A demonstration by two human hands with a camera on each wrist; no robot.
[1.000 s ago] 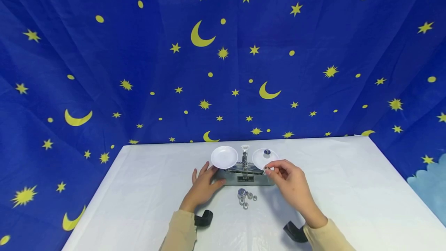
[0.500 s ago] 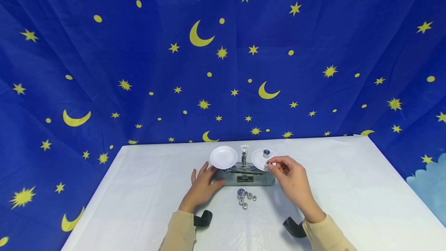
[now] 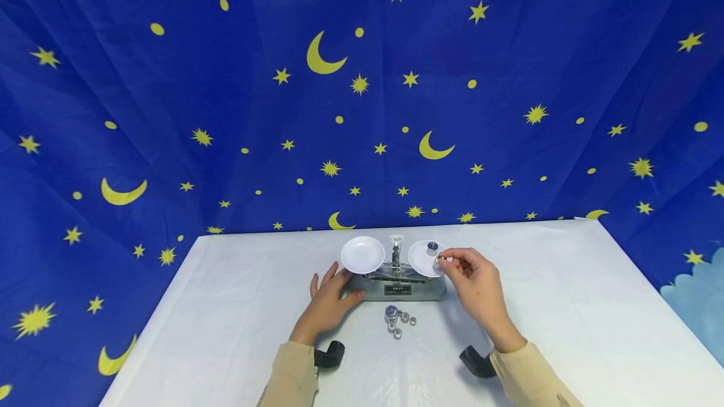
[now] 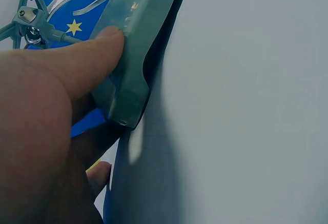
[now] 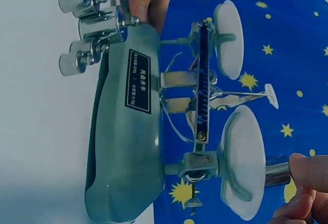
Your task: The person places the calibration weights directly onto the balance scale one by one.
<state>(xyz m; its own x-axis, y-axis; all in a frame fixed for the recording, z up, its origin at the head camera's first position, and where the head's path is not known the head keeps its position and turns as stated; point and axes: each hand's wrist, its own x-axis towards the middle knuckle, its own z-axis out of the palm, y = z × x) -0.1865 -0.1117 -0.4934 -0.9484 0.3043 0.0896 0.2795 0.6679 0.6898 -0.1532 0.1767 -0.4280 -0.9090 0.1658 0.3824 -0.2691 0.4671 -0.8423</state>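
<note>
A grey-green balance scale point(image 3: 415, 293) stands on the white table. My left hand point(image 3: 327, 308) grips the left end of its base, thumb on the front and fingers behind. At the right pan point(image 3: 420, 264), my right hand point(image 3: 479, 282) pinches a small metal weight point(image 5: 277, 171) by its top between thumb and finger. In the right wrist view this weight is upright against the pan's upper face. Another metal weight point(image 3: 432, 246) stands farther back on the same pan. The left pan point(image 3: 362, 255) bears nothing.
Several metal weights point(image 3: 391, 314) of different sizes stand clustered in front of the scale. Black curved pieces point(image 3: 330, 355) stick out by both wrists. A blue cloth point(image 3: 384, 99) with yellow stars and moons hangs behind the table point(image 3: 565, 306).
My right hand has moved slightly right and back with the weight, from the pan's front edge to over its right part. The left hand has stayed on the balance scale.
</note>
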